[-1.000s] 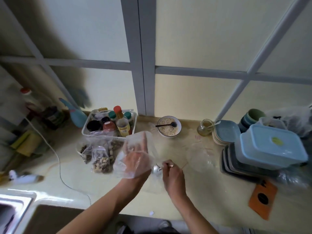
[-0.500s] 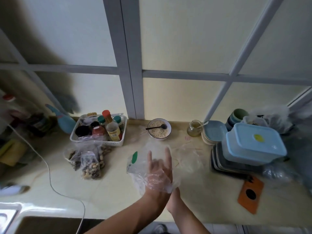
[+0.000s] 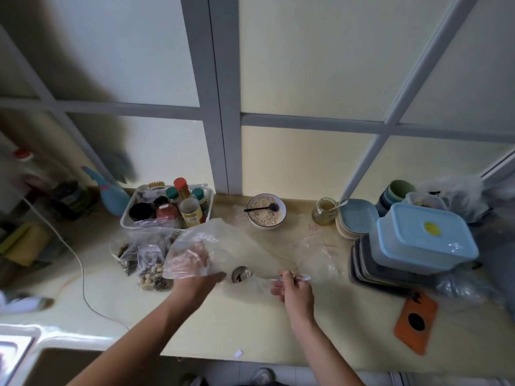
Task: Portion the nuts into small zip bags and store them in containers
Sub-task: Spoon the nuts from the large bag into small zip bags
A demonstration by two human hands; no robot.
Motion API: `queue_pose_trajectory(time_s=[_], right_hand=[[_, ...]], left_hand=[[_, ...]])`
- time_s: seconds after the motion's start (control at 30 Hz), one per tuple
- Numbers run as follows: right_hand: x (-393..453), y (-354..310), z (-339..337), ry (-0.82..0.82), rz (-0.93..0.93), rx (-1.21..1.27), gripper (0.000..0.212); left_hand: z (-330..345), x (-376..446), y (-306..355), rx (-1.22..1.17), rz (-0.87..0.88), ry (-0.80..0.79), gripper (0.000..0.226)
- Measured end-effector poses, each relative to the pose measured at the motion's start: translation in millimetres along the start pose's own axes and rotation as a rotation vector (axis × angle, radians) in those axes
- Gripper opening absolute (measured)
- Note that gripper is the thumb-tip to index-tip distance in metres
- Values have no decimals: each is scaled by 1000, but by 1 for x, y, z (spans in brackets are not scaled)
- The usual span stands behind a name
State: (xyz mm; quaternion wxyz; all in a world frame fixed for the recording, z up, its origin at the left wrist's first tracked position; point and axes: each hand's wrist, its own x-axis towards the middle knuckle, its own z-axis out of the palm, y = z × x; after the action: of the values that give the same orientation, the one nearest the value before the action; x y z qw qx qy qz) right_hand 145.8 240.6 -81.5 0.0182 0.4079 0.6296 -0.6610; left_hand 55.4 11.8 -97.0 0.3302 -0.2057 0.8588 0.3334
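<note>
Head view: left hand (image 3: 192,257) blurred inside clear bag (image 3: 223,246); right hand (image 3: 292,288) holds spoon (image 3: 245,274).

I can't read any words or numbers here. The yellow label on the bottle (image 3: 191,216) in the white basket (image 3: 126,218) is too blurry, and so is the yellow sticker on the blue box lid (image 3: 426,232).
</note>
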Motion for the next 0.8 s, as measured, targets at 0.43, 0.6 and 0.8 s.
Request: queue_pose_trajectory(time_s=[0.43,0.6,0.8], right_hand=[[-31,-54,23,48,-305,-183,27],[-42,-64,23,77,-340,-130,31],[-47,-64,26,-23,-428,-199,29]], left_hand=[[-3,-21,-17,429,481,113,92],[2,-18,-21,254,539,91,110],[4,-17,-22,198,672,114,96]])
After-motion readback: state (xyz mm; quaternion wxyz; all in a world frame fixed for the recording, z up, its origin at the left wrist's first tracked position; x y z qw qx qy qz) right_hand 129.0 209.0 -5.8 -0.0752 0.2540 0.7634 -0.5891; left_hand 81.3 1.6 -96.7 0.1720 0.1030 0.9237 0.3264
